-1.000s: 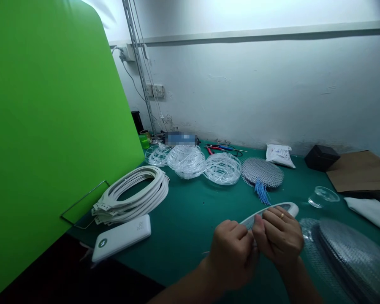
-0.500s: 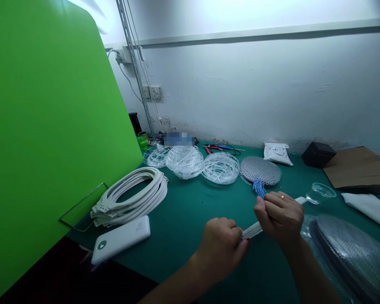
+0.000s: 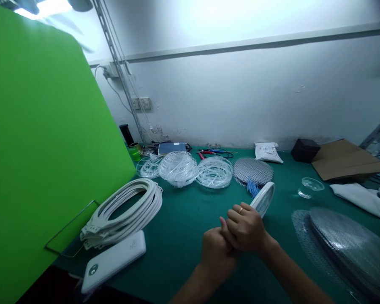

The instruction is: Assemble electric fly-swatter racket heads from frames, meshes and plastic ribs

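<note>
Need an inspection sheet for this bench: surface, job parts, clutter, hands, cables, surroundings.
Surface: green tabletop, parts and tools spread over it.
Job parts: white-rimmed frame held up off the table; stack of white frames at left; pile of clear oval sheets at right; three clear coils and grey mesh discs farther back.
Clutter: clear cup, black box, cardboard, white packet.
Hands: right hand closed on the frame; left hand closed against the right, its contents hidden.
Cables: cord hanging from the wall plug.
Surroundings: green panel left; wall behind, stained near its base.
</note>
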The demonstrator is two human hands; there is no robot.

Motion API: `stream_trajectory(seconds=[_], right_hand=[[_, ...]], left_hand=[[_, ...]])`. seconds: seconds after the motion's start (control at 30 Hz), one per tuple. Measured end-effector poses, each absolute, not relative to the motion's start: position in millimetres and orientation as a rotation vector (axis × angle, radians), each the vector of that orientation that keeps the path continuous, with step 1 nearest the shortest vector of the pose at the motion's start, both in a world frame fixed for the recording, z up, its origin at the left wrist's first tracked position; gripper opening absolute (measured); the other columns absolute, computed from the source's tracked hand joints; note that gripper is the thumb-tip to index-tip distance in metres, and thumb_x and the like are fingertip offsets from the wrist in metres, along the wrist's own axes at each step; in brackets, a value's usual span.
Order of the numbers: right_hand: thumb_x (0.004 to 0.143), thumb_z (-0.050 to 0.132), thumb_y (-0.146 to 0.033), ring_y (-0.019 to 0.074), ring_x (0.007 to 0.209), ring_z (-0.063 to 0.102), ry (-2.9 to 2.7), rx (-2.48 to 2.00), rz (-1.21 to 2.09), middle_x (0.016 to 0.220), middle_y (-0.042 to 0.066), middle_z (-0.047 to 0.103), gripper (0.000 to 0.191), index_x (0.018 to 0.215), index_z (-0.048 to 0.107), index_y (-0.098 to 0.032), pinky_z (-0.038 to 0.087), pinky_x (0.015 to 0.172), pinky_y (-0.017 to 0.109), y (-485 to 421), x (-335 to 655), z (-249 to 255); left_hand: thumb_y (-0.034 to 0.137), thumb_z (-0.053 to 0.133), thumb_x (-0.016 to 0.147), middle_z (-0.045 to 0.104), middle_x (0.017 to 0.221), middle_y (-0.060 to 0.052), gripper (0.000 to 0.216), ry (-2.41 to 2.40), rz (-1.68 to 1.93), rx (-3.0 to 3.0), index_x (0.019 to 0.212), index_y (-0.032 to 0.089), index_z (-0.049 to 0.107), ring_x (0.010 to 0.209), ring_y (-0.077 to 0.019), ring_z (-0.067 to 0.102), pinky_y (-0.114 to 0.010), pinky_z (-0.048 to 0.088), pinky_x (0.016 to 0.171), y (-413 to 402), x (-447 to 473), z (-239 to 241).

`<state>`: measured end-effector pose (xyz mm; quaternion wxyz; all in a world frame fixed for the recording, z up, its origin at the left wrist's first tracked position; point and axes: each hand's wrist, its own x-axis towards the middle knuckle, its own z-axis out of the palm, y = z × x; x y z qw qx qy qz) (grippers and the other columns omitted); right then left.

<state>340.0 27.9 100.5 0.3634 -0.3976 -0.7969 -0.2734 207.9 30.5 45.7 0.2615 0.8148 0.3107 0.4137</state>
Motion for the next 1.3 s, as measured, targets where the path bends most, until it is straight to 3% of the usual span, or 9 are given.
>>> stream_trajectory(seconds=[0.2,0.37,0.5,0.6,0.7,1.0,1.1,1.2,1.3], right_hand=[[0.089,0.050,-0.015,0.0116,0.051,0.033,-1.980,-1.010,-0.705,0.051,-0.002,0.042,0.039,0.050,0.047,-0.020,0.026,0.058,0.032,36.5,329.2,96.8],[0.093,0.055,-0.038,0.0212,0.080,0.055,-1.450,-1.403,-0.493,0.086,0.006,0.062,0.021,0.086,0.064,-0.020,0.043,0.074,0.038,2.3,364.8,78.6],[0.086,0.057,-0.063,0.0213,0.069,0.059,-0.502,-1.654,0.278,0.078,0.005,0.062,0.044,0.086,0.062,-0.019,0.047,0.056,0.033,-47.6,390.6,34.5],[0.081,0.054,-0.074,0.0159,0.049,0.054,-0.418,-1.522,1.014,0.057,0.002,0.056,0.058,0.070,0.061,-0.018,0.041,0.043,0.027,-63.7,374.8,15.8],[0.076,0.057,-0.077,0.0124,0.038,0.049,-0.386,-1.368,1.393,0.048,0.000,0.051,0.062,0.064,0.061,-0.016,0.034,0.035,0.022,-56.8,344.9,19.9],[0.064,0.079,-0.062,0.0055,0.037,0.033,-0.220,-1.191,1.197,0.043,-0.006,0.039,0.051,0.060,0.057,-0.016,0.023,0.036,0.019,-72.4,311.2,16.6],[0.063,0.081,-0.060,0.0076,0.040,0.037,-0.224,-1.162,1.191,0.046,-0.004,0.044,0.047,0.061,0.062,-0.017,0.027,0.038,0.021,-87.7,318.7,13.7],[0.061,0.081,-0.059,0.0104,0.043,0.044,-0.261,-1.151,1.277,0.049,0.000,0.052,0.046,0.059,0.065,-0.016,0.032,0.040,0.023,-95.5,334.9,17.3],[0.062,0.082,-0.057,0.0090,0.041,0.042,-0.312,-1.117,1.339,0.046,0.000,0.051,0.045,0.055,0.064,-0.016,0.033,0.040,0.022,-96.3,348.1,20.7]], left_hand=[[0.038,0.069,0.074,0.061,0.054,-0.004,0.025,0.888,1.066,1.940,0.059,0.018,0.065,0.050,-0.0161,0.053,-0.025,0.032,0.047,29.1,202.8,44.8],[0.056,0.064,0.086,0.066,0.061,-0.006,0.049,0.886,0.862,1.509,0.060,0.015,0.069,0.057,-0.0159,0.060,-0.025,0.045,0.054,30.6,202.0,53.5],[0.064,0.065,0.082,0.071,0.071,-0.010,0.055,0.868,0.801,1.183,0.074,0.011,0.075,0.065,-0.0178,0.066,-0.028,0.052,0.065,37.7,202.5,50.9],[0.066,0.072,0.075,0.071,0.072,-0.011,0.057,0.868,0.813,1.042,0.077,0.009,0.076,0.066,-0.0180,0.066,-0.027,0.051,0.065,38.6,208.1,45.8],[0.066,0.075,0.072,0.070,0.070,-0.011,0.058,0.850,0.807,0.994,0.075,0.008,0.075,0.064,-0.0174,0.064,-0.026,0.049,0.063,31.9,213.7,42.1],[0.056,0.079,0.071,0.060,0.054,-0.003,0.049,0.859,0.855,1.097,0.058,0.010,0.072,0.053,-0.0119,0.050,-0.022,0.037,0.053,-12.8,205.1,42.8],[0.067,0.075,0.069,0.062,0.055,-0.006,0.058,0.828,0.810,1.218,0.057,0.010,0.071,0.052,-0.0140,0.053,-0.024,0.036,0.051,-15.3,201.1,53.3],[0.086,0.053,0.071,0.056,0.047,-0.006,0.077,0.835,0.768,1.237,0.048,0.013,0.063,0.043,-0.0122,0.048,-0.025,0.033,0.046,4.2,191.9,64.1],[0.085,0.046,0.076,0.047,0.042,-0.002,0.076,0.892,0.745,1.202,0.045,0.016,0.054,0.040,-0.0093,0.042,-0.023,0.030,0.045,37.7,181.6,66.5]])
